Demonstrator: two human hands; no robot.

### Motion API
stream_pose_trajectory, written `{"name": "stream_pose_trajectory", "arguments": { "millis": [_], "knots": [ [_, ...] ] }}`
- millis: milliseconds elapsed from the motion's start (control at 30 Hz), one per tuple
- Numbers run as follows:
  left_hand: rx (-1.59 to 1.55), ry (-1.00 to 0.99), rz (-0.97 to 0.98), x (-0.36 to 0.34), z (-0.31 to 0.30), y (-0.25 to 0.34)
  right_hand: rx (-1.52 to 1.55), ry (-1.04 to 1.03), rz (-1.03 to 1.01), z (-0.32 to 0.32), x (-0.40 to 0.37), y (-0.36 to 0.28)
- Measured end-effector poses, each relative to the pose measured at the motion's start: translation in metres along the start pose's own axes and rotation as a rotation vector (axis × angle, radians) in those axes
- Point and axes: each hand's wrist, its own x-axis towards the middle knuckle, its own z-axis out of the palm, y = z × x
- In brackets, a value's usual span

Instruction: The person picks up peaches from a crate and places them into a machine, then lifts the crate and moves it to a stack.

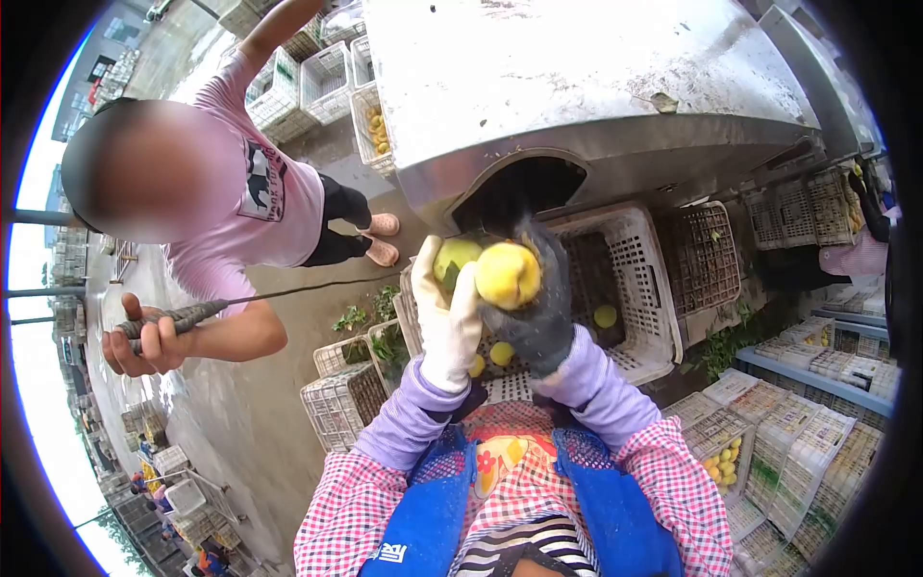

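Note:
My left hand (445,322), in a white glove, is closed on a greenish-yellow peach (456,262). In a dark grey glove, my right hand (538,317) grips a riper yellow peach (508,275) that faces me. The two fruits are side by side, close together. Below both hands is a plastic crate (663,327) with a few loose peaches (605,316) on its bottom. Just beyond my hands is the dark opening (529,188) of a metal machine (596,77). My palms and the far sides of both fruits are hidden.
A person in a pink shirt (226,183) stands at the left, one hand around a dark, thin rod (192,315). More crates (336,404) stand at left, and a brown crate (707,255) is at right. Stacked crates with fruit (723,464) fill the lower right.

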Motion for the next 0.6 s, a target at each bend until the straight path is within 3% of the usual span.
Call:
{"name": "stream_pose_trajectory", "arguments": {
  "millis": [100,167,200,300,367,500,600],
  "knots": [
    [0.018,0.05,-0.086,0.019,-0.008,-0.018,-0.375,-0.086,0.073,0.021,0.027,0.027],
    [0.001,0.044,-0.171,0.018,-0.021,-0.028,-0.424,-0.051,-0.151,0.039,0.033,0.088],
    [0.013,0.019,-0.174,0.013,-0.027,-0.035,-0.505,-0.141,0.014,0.03,0.04,0.082],
    [-0.004,-0.057,-0.243,0.0,-0.038,-0.034,-0.615,-0.187,-0.027,0.031,0.041,0.099],
    [-0.134,-0.09,-0.38,-0.006,-0.041,-0.031,-0.503,-0.304,0.145,0.029,0.047,0.1],
    [-0.245,-0.117,-0.412,-0.004,-0.04,-0.028,-0.447,-0.606,0.487,0.015,0.078,0.08],
    [-0.273,-0.179,-0.432,0.002,-0.042,-0.02,-0.252,-0.576,0.589,0.009,0.104,0.056]
  ]
}}
